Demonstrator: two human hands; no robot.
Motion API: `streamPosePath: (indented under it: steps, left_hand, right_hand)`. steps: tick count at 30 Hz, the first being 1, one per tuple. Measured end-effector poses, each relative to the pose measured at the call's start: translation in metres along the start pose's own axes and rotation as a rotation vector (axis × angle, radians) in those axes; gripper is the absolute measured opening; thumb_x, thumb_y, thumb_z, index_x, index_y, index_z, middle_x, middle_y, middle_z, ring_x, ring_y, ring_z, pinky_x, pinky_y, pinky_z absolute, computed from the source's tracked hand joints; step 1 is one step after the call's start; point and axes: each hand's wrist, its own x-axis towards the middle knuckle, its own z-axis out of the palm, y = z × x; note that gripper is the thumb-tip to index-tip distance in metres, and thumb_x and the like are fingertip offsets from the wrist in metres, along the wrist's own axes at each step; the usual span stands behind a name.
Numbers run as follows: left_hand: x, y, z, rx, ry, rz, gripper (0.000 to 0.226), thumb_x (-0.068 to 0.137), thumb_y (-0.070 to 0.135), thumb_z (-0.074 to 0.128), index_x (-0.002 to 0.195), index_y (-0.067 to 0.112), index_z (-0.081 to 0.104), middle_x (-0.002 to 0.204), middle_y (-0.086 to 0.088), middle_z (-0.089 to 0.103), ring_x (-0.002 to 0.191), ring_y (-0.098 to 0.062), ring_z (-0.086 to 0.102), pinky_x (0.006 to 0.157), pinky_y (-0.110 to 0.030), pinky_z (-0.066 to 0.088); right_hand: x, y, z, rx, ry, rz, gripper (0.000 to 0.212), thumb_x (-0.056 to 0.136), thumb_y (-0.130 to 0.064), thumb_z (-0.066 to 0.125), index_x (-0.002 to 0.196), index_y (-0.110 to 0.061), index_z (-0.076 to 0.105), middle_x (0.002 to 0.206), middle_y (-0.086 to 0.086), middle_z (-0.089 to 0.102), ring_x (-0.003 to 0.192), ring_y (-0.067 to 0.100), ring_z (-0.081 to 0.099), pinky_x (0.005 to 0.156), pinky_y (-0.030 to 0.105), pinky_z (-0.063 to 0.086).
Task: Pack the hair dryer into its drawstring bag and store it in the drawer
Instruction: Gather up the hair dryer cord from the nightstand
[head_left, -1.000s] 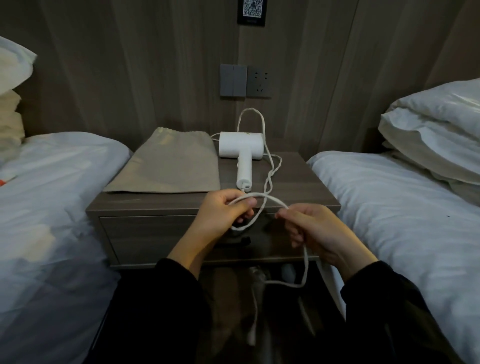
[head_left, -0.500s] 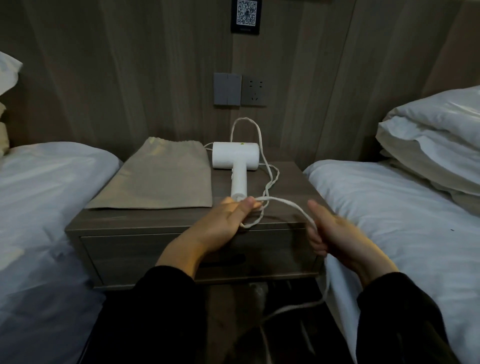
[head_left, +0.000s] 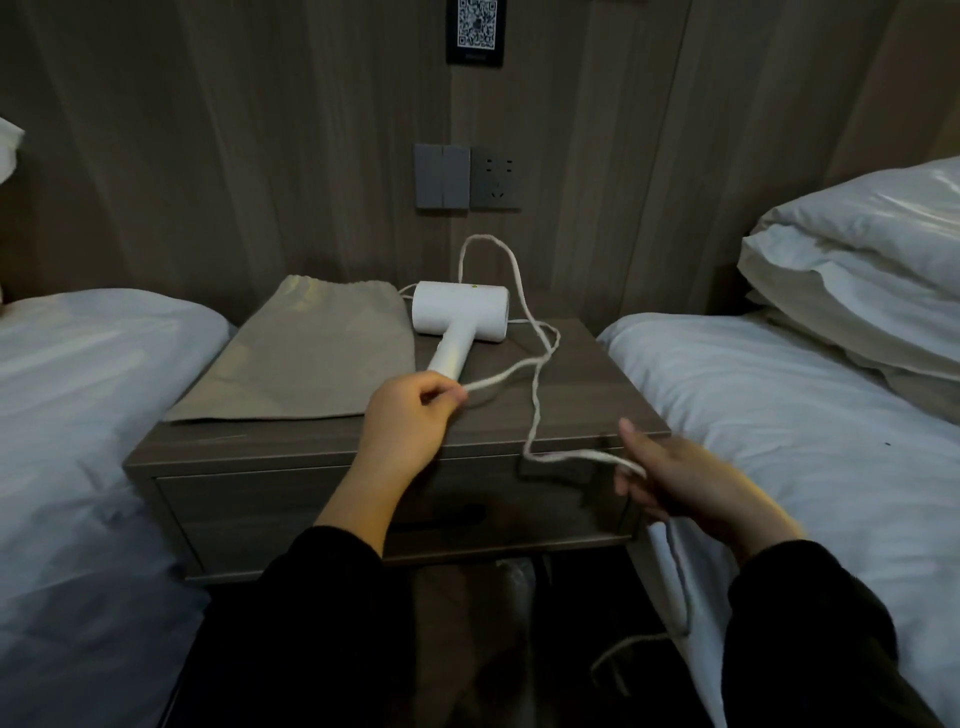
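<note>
Between two white beds (head_left: 104, 389), a grey nightstand (head_left: 597, 395), its drawer (head_left: 311, 509) closed, carries a flat drawstring bag (head_left: 311, 353) and, just beside it, the white hair dryer (head_left: 460, 312), not yet packed. Its cord (head_left: 535, 364) loops loose across the top. The left hand (head_left: 410, 421) pinches the cord near the handle; the right hand (head_left: 691, 483), blurred, has the cord draped over it, and whether it is clasped I cannot tell. A hard tug could drag the dryer off the edge. The cord's end vanishes into the dark below.

Dim indoor light. Pale sheen on the pillow (head_left: 857, 244); deep shadow beneath the nightstand (head_left: 597, 374). The right hand (head_left: 691, 483) is motion-blurred, and wall panels (head_left: 208, 156) bow near the edges.
</note>
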Motion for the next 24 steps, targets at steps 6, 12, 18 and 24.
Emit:
streamPosePath:
  steps: [6,12,18,24]
  left_hand:
    - [-0.005,0.002,-0.012,-0.297,0.013,-0.074,0.017,0.094,0.021,0.049,0.087,0.022,0.065,0.084,-0.001,0.060,0.068,-0.010,0.051,0.065,-0.023,0.045]
    - [-0.009,-0.005,-0.021,-0.267,-0.166,-0.037,0.018,0.092,0.015,0.051,0.082,0.021,0.065,0.084,0.001,0.061,0.073,-0.010,0.053,0.067,-0.022,0.043]
    - [-0.006,-0.022,-0.018,-0.335,-0.137,-0.003,0.024,0.090,0.007,0.055,0.074,0.020,0.066,0.076,0.000,0.063,0.068,-0.007,0.055,0.067,-0.021,0.043]
    - [0.004,-0.032,-0.013,-0.291,-0.143,0.025,0.029,0.086,0.007,0.061,0.067,0.028,0.066,0.078,0.001,0.067,0.078,-0.015,0.060,0.079,-0.029,0.047]
  right_hand:
    - [-0.004,-0.013,0.011,-0.199,-0.056,0.040,0.067,0.093,-0.055,0.029,0.066,-0.004,0.063,0.035,0.003,0.043,0.033,0.018,0.039,0.041,0.022,0.034]
    - [0.008,-0.031,0.025,0.398,-0.013,0.119,0.027,0.094,-0.027,0.050,0.094,-0.002,0.061,0.067,0.011,0.060,0.046,0.016,0.059,0.041,0.022,0.047]
    - [0.049,-0.072,0.021,0.059,0.244,0.055,0.033,0.093,-0.033,0.045,0.075,-0.008,0.057,0.083,0.022,0.064,0.075,0.036,0.066,0.072,0.044,0.054]
    - [0.072,-0.089,0.022,0.155,0.087,0.231,0.054,0.087,-0.059,0.045,0.093,-0.006,0.053,0.081,0.025,0.059,0.058,0.033,0.065,0.045,0.030,0.053]
